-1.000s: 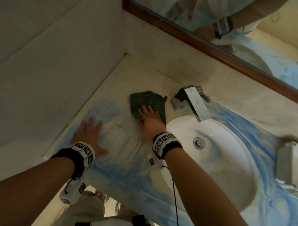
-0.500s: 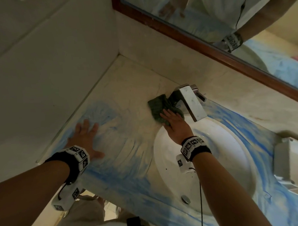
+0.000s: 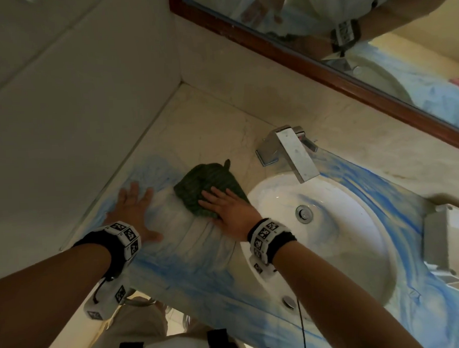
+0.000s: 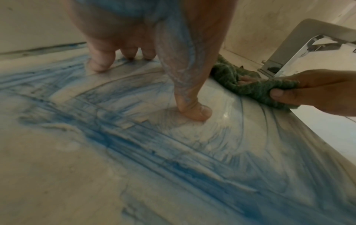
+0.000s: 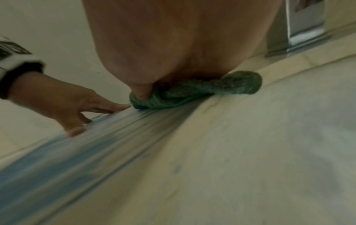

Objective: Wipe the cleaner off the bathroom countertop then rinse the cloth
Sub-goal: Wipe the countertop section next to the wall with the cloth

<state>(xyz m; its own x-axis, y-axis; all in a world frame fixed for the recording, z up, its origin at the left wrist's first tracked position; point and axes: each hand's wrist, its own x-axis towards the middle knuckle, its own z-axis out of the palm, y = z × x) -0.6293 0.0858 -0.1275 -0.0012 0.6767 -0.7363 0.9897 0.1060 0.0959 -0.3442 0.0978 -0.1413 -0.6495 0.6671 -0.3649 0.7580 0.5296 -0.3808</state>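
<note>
- In the head view, a person's right hand (image 3: 228, 209) lies over a dark green cloth (image 3: 206, 189) at the centre of the frame, on a pale bathroom countertop (image 3: 216, 127) streaked with blue cleaner (image 3: 190, 275).
- The left wrist view shows this hand's thumb tucked under the cloth's edge and the fingers over it, so the hand is grasping the cloth while pressing it down.
- The left hand (image 3: 135, 212), at centre left, is released and holds nothing: fingers straight and spread, palm flat on the wet counter.
- The cloth sits just left of the white sink (image 3: 357, 236), below and to the left of the metal faucet (image 3: 293, 155).
- Risk: the bracing left hand rests on slick cleaner and could slide, because weight seems to lean on it.
- Risk: that hand covers a patch of residue, which the wiping would probably miss.
- Risk: thick blue bands remain along the lower edge and at the right of the frame; a loaded cloth may smear them rather than lift them.
- Risk: a long stroke toward the upper right could knock knuckles on the faucet.
- Rinsing has not begun; no water is visible at the spout.
</note>
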